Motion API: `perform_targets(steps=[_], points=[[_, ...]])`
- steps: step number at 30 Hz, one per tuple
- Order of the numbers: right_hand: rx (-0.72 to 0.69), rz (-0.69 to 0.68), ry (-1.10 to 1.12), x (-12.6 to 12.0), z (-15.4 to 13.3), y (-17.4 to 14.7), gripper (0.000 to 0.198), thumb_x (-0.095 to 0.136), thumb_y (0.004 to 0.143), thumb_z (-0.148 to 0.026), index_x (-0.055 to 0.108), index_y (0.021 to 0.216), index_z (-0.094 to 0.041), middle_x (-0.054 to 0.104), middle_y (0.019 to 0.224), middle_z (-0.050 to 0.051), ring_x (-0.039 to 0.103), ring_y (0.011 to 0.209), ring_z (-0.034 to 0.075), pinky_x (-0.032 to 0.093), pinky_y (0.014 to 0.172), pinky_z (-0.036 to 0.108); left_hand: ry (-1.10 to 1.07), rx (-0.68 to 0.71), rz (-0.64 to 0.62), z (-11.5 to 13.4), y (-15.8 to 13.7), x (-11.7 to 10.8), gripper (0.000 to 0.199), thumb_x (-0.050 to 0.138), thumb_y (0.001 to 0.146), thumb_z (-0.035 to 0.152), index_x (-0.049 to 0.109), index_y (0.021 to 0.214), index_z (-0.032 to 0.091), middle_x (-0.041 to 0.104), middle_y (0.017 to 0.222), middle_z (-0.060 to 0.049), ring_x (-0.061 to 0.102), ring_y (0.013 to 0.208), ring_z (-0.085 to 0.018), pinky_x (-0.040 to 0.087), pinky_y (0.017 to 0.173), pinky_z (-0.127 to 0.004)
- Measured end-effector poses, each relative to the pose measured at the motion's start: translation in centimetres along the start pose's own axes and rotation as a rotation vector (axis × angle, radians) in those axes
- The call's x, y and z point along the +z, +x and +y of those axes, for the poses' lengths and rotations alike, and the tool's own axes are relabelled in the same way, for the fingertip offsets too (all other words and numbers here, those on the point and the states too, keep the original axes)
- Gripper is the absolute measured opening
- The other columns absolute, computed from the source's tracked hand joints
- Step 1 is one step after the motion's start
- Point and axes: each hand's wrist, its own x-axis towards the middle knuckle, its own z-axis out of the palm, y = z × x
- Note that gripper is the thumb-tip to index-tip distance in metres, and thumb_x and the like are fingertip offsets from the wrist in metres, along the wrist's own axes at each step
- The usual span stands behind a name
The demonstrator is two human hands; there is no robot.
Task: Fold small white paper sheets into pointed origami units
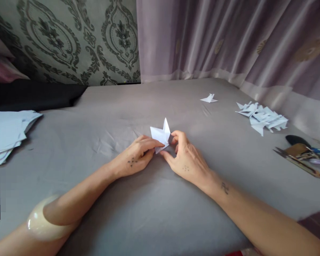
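Between my hands, at the middle of the grey sheet, is a partly folded piece of white paper with one pointed flap standing up. My left hand is closed on its lower left part, index finger lying across the paper and thumb beneath. On the other side my right hand has its fingers curled, with the index fingertip at the right edge and the thumb at the lower corner. The right fingers touch the paper lightly; how firmly they grip is hard to see.
A stack of white paper sheets lies at the left, in front of a black cloth. One folded paper bird sits at the back right, near a pile of similar folded papers. Scissors lie at the right edge.
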Motion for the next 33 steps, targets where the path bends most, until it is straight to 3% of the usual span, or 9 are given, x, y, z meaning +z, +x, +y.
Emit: perform_targets(steps=[4, 9, 12, 15, 18, 21, 24, 27, 33], points=[[0.081, 0.056, 0.022, 0.1, 0.3, 0.8, 0.024, 0.050, 0.087, -0.027, 0.049, 0.109, -0.020, 0.069, 0.088, 0.006, 0.065, 0.069, 0.020, 0.044, 0.060, 0.030, -0.024, -0.068, -0.048, 0.4, 0.0, 0.0, 0.041, 0.038, 0.087, 0.011, 0.056, 0.122, 0.021, 0.068, 0.106, -0.004, 0.063, 0.090, -0.015, 0.050, 0.081, -0.029], [0.120, 0.059, 0.141, -0.1, 1.1, 1.4, 0.014, 0.046, 0.090, -0.025, 0.056, 0.100, -0.021, 0.070, 0.087, 0.005, 0.066, 0.074, 0.019, 0.048, 0.067, 0.031, 0.283, 0.041, 0.060, -0.4, -0.3, 0.4, 0.045, 0.043, 0.081, 0.005, 0.055, 0.122, 0.019, 0.066, 0.116, -0.008, 0.055, 0.107, -0.023, 0.043, 0.087, -0.038], [0.088, 0.018, 0.299, 0.3, 1.6, 1.7, 0.016, 0.048, 0.091, -0.025, 0.058, 0.102, -0.023, 0.071, 0.091, 0.003, 0.068, 0.079, 0.018, 0.051, 0.073, 0.031, 0.548, 0.178, 0.109, -0.7, -0.5, 0.4, 0.035, 0.042, 0.089, 0.007, 0.060, 0.115, 0.021, 0.066, 0.120, -0.007, 0.050, 0.115, -0.028, 0.035, 0.091, -0.045], [0.026, -0.055, 0.434, 0.8, 2.0, 2.1, 0.026, 0.045, 0.091, -0.018, 0.057, 0.113, -0.023, 0.071, 0.099, 0.003, 0.068, 0.090, 0.017, 0.053, 0.083, 0.034, 0.690, 0.261, 0.103, -0.6, -0.6, 0.4, 0.029, 0.039, 0.096, 0.011, 0.064, 0.107, 0.020, 0.069, 0.113, -0.008, 0.051, 0.115, -0.026, 0.033, 0.090, -0.043], [-0.074, -0.125, 0.519, 1.1, 1.9, 2.5, 0.049, 0.040, 0.089, -0.011, 0.042, 0.136, -0.025, 0.065, 0.120, 0.007, 0.063, 0.109, 0.016, 0.051, 0.093, 0.037, 0.762, 0.284, 0.080, -0.4, -0.6, 0.5, 0.030, 0.036, 0.097, 0.011, 0.064, 0.104, 0.019, 0.070, 0.107, -0.008, 0.053, 0.110, -0.023, 0.033, 0.089, -0.040], [-0.117, -0.058, 0.412, 0.9, 1.6, 2.3, 0.055, 0.040, 0.086, -0.008, 0.040, 0.138, -0.025, 0.056, 0.132, 0.009, 0.058, 0.116, 0.018, 0.049, 0.097, 0.038, 0.786, 0.248, 0.036, -0.4, -0.3, 0.9, 0.029, 0.036, 0.097, 0.012, 0.062, 0.107, 0.018, 0.068, 0.106, -0.009, 0.057, 0.098, -0.022, 0.034, 0.085, -0.039], [-0.080, 0.044, 0.246, 0.3, 1.1, 1.6, 0.037, 0.042, 0.082, -0.007, 0.057, 0.113, -0.021, 0.062, 0.115, 0.008, 0.063, 0.101, 0.019, 0.052, 0.088, 0.036, 0.800, 0.215, -0.004, -0.5, 0.0, 1.1, 0.030, 0.036, 0.096, 0.012, 0.059, 0.115, 0.017, 0.065, 0.113, -0.010, 0.056, 0.092, -0.022, 0.036, 0.080, -0.038], [0.008, 0.098, 0.164, -0.5, 0.5, 0.8, 0.030, 0.044, 0.081, -0.007, 0.056, 0.106, -0.019, 0.064, 0.098, 0.007, 0.063, 0.084, 0.018, 0.052, 0.075, 0.031, 0.810, 0.203, -0.036, -0.5, 0.1, 1.0, 0.033, 0.037, 0.095, 0.012, 0.055, 0.122, 0.016, 0.062, 0.119, -0.010, 0.055, 0.090, -0.022, 0.036, 0.078, -0.037], [-0.147, -0.090, -0.076, -1.0, -0.2, -0.2, 0.031, 0.042, 0.083, -0.005, 0.065, 0.098, -0.020, 0.060, 0.092, 0.005, 0.058, 0.080, 0.016, 0.046, 0.070, 0.029, 0.841, 0.207, -0.026, -0.2, 0.4, 1.0, 0.033, 0.037, 0.097, 0.017, 0.052, 0.126, 0.016, 0.064, 0.114, -0.010, 0.055, 0.091, -0.023, 0.035, 0.078, -0.037]])
